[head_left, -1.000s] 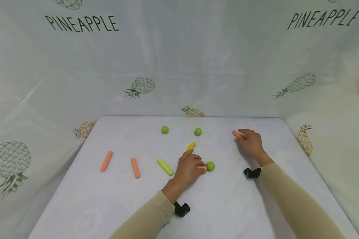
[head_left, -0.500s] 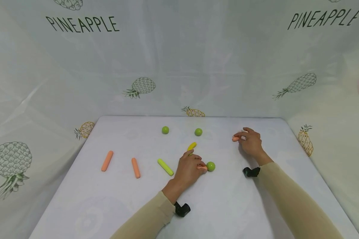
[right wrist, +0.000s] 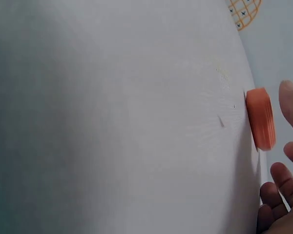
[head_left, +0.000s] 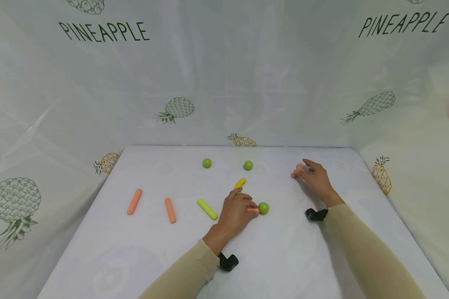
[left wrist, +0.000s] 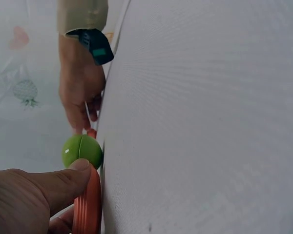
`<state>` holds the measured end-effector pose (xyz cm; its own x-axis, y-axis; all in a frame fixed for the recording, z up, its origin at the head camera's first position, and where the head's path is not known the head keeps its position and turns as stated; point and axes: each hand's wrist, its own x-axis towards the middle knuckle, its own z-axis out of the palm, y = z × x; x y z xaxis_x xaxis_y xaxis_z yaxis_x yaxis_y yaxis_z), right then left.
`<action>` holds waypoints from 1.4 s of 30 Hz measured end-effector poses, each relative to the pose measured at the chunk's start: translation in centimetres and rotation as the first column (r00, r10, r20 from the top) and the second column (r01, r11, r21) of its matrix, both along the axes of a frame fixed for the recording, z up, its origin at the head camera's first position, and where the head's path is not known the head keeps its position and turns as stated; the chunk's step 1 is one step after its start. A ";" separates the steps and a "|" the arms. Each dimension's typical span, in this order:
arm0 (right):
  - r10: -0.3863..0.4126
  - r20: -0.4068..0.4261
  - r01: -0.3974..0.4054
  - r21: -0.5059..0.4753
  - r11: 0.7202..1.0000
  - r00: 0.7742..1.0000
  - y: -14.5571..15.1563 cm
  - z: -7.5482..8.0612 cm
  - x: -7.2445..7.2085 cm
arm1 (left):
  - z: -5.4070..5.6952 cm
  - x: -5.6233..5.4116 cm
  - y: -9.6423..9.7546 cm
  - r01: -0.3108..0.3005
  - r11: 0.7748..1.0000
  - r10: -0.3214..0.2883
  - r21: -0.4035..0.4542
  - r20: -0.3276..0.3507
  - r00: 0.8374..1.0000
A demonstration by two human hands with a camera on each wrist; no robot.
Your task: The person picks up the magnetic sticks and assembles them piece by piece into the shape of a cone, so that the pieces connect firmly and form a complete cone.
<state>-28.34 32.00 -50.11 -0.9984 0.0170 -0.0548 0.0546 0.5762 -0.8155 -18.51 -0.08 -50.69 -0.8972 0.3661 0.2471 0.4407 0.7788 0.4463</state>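
Note:
My left hand [head_left: 236, 212] pinches an orange ridged stick [left wrist: 90, 204], like modelling clay, between thumb and fingers. It lies low on the white table, its end against a glossy green ball [head_left: 263, 208] with a seam line. A yellow stick [head_left: 240, 182] shows just beyond the left fingertips. At the right, my right hand [head_left: 316, 180] hovers by another orange stick [right wrist: 261, 119], its thumb and fingers spread. A gap shows between fingers and stick in the right wrist view. Part of this stick is covered by the thumb in the head view.
Two more green balls, one left [head_left: 207, 162] and one right [head_left: 248, 165], lie near the table's back edge. A yellow-green stick [head_left: 207, 209] and two orange sticks, one nearer [head_left: 170, 210] and one far left [head_left: 134, 202], lie on the white table [head_left: 116, 241].
The right index finger has lifted away and the fingers have spread, so more of the orange stick there shows, at a changed angle. The left hand has stayed in place.

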 end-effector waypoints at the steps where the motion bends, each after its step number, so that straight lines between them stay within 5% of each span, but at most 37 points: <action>1: -0.005 0.008 0.005 0.011 1.000 1.000 0.0 0.0 -0.1 | 0.0 0.0 0.0 -0.003 1.000 0.003 0.002 0.001 1.000; 13: -0.015 -0.004 0.015 0.178 0.984 1.000 -0.4 0.2 -0.6 | 0.0 0.1 0.3 -0.025 0.999 0.024 0.027 0.031 0.999; 42: -0.022 -0.107 0.031 0.083 0.996 0.994 -1.1 -0.2 -0.1 | 0.0 0.0 0.2 -0.031 0.999 0.029 0.031 0.049 0.998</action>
